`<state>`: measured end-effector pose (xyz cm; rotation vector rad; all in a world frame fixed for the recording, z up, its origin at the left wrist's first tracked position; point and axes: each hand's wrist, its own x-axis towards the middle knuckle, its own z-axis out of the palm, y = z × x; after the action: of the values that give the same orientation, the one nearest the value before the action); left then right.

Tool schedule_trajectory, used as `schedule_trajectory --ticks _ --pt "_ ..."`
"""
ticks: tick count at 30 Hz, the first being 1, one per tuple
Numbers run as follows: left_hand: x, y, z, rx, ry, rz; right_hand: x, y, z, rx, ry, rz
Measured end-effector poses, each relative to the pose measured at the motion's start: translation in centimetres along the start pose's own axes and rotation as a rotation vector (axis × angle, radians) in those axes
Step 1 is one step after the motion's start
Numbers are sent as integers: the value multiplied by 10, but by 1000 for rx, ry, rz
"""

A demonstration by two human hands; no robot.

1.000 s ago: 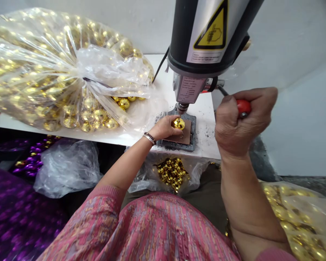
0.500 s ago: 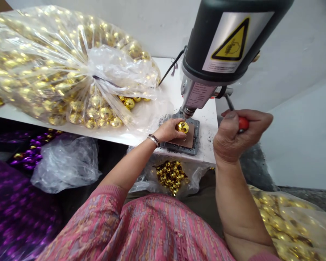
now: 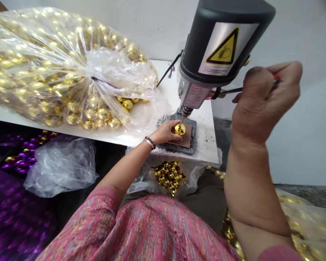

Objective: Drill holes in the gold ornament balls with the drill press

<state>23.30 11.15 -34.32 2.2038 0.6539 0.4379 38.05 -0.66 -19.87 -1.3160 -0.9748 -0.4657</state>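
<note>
Between the thumb and fingers of my left hand [image 3: 166, 132] is a shiny gold faceted ball [image 3: 179, 129], held over a brown board [image 3: 185, 140] on the grey base [image 3: 193, 145] of a drill press. Directly above the ball is the drill chuck [image 3: 186, 111] with a thin bit; whether the bit touches the ball I cannot tell. The black motor housing [image 3: 191, 58] carries a yellow warning label. My right hand [image 3: 256, 101] is wrapped around the red-knobbed end of the press's lever [image 3: 233, 90], raised at the right. Most of the knob is hidden by the fingers.
A big clear bag of gold balls [image 3: 57, 76] covers the left of the white table [image 3: 114, 137]. Below the table edge, an open plastic bag holds gold balls [image 3: 170, 175]. Purple balls [image 3: 16, 217] and crumpled plastic [image 3: 62, 166] lie lower left; another gold-filled bag [image 3: 309, 224] sits lower right.
My right hand has swung the lever up and to the right. The drill chuck now sits higher above the ball, with more of the bit showing. My left hand keeps the ball on the board.
</note>
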Motion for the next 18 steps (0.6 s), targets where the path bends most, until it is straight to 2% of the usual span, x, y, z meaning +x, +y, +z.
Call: schedule_trajectory --ticks 5,10,12,14,15,17,18 --pt "-13 -2 -2 40 -13 84 8 -2 1 -6 -60 69" --pt "-36 11 -21 -10 -181 149 2 -1 0 19 -54 52" --pt "-49 15 -34 -59 -280 72 1 -1 -1 18 -49 48" --pt "-60 14 -50 -31 -368 -77 -1 -1 -2 14 -36 52" --pt "-63 12 -59 23 -375 -158 -2 -1 -2 13 -30 53" --pt "-63 5 -76 183 -268 -283 -3 -2 -2 10 -21 44" --pt "-59 0 -86 273 -153 -315 -3 -2 -2 9 -17 41"
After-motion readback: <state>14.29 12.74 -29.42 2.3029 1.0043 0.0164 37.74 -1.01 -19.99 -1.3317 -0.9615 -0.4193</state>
